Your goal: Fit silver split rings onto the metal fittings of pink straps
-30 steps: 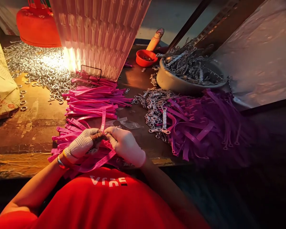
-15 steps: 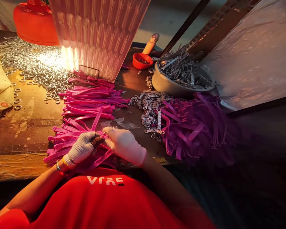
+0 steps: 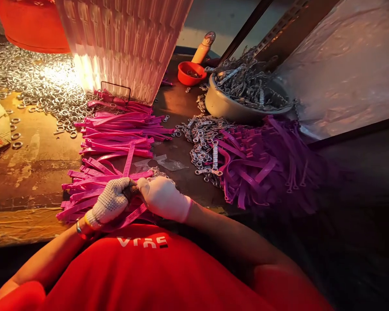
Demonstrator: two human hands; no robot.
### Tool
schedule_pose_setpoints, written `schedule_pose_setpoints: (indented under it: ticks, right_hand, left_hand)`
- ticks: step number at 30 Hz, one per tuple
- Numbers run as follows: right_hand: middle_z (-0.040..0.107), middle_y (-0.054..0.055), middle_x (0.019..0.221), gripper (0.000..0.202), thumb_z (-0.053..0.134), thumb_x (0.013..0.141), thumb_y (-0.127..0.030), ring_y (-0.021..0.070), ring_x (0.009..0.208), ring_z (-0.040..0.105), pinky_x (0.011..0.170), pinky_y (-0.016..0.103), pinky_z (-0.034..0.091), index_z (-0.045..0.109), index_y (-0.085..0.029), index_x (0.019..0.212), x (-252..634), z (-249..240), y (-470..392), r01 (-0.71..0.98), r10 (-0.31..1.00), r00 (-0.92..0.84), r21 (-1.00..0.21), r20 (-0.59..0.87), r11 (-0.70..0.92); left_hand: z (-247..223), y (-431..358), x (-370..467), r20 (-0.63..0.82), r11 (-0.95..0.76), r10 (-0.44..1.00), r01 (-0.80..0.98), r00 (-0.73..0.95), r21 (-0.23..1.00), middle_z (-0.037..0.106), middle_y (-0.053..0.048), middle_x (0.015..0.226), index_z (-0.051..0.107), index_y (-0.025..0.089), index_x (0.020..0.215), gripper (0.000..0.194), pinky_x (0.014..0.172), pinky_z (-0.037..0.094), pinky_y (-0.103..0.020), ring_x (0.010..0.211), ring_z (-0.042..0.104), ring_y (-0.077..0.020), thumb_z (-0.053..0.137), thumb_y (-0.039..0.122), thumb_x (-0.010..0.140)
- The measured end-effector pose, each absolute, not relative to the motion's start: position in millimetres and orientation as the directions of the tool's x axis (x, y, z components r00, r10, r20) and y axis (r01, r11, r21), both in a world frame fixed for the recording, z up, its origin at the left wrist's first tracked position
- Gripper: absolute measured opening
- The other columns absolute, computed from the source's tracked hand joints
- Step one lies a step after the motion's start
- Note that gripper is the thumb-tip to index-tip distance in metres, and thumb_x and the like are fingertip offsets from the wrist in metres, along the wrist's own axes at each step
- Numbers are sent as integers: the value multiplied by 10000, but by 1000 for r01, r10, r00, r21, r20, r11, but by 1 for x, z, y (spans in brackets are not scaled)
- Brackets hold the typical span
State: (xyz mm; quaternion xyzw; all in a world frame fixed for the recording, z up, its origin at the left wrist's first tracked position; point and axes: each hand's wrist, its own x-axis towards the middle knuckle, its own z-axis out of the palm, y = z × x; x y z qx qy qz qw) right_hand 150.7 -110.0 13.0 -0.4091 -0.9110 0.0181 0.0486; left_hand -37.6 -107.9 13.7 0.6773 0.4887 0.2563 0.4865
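Observation:
My left hand (image 3: 112,201), in a dotted knit glove with dark fingertips, is closed round a pink strap (image 3: 129,160) that stands up from it. My right hand (image 3: 164,196), in a white glove, is closed right beside it, thumb and fingers pressed together; what is between them is hidden. Behind its knuckles shows a small metal chain (image 3: 158,172). Beneath and left of both hands lie loose pink straps (image 3: 94,183). Further back is another row of pink straps (image 3: 116,134).
Metal rings (image 3: 48,86) are heaped at the back left by an upright ribbed plastic sheet (image 3: 126,47). A small red bowl (image 3: 191,73) and a large basin (image 3: 227,107) of metal chains stand behind. Purple straps (image 3: 256,172) and metal links (image 3: 202,147) are piled on the right.
My right hand has curled more tightly, and a metal chain now shows behind it. The whole view has shifted slightly.

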Motion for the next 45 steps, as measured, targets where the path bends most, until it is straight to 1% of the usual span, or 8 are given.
schedule_pose_setpoints:
  ticks: [7,12,17,20,25,29,36,45]
  right_hand:
    - [654,62,696,371,525,998,-469,174,623,559,579,292,291,677,-136,936,170,39,-99,759,764,-646,-105,9,643]
    - [720,45,912,365,545,994,-499,165,862,623,736,259,389,735,-205,894,240,39,-64,803,837,-542,-338,-74,490]
    - [722,167,992,308,581,977,-378,248,933,666,730,297,404,710,-111,1059,291,-9,-11,966,965,255,62,-64,-251]
    - [689,242,1061,288,538,973,-229,297,999,669,749,327,423,660,-45,1158,291,-31,-1,932,946,322,185,-37,-311]
    - [694,190,1030,260,490,972,-204,259,948,665,762,311,432,674,-104,1126,296,-48,-14,962,961,259,119,-93,-248]
    - [681,194,1018,282,452,950,-182,285,983,630,830,355,446,708,-113,1044,298,-52,-26,977,975,212,-41,67,-209]
    - [709,57,1001,241,496,967,-294,192,894,650,851,310,497,652,-207,1129,211,1,-77,581,964,-169,-770,203,264]
    - [664,16,1040,317,597,850,-260,157,950,604,869,268,481,645,-212,1159,149,28,-93,188,952,-303,-982,-40,19]
  left_hand:
    - [52,-93,-77,-65,-167,919,533,389,830,751,-25,889,752,227,963,234,714,511,-300,765,645,-204,582,279,811]
    - [68,-96,-100,-297,289,955,239,-1,927,693,47,734,689,324,1125,337,501,404,-213,569,522,-122,645,287,793]
    - [51,-76,-65,-469,475,878,-58,97,878,740,-112,1059,709,202,1030,306,489,479,-242,761,670,-206,630,420,831]
    - [42,-70,-39,-573,643,764,-277,296,714,720,-179,1092,703,138,1054,318,375,350,-169,690,662,-171,557,369,892]
    - [42,-79,-26,-568,727,685,-372,457,577,724,-154,1064,684,107,1160,439,364,291,-116,670,669,-122,653,50,727]
    - [41,-86,-27,-560,694,716,-344,416,632,733,-107,962,681,97,1118,413,351,237,-134,435,474,-16,711,35,711]
    - [34,-94,-20,-346,400,901,-193,261,896,746,-108,924,516,126,1366,563,426,354,-187,465,511,-73,698,283,857]
    - [27,-99,-27,-83,63,980,113,182,992,687,-20,776,545,129,1264,429,575,499,-233,595,626,-129,618,155,841]
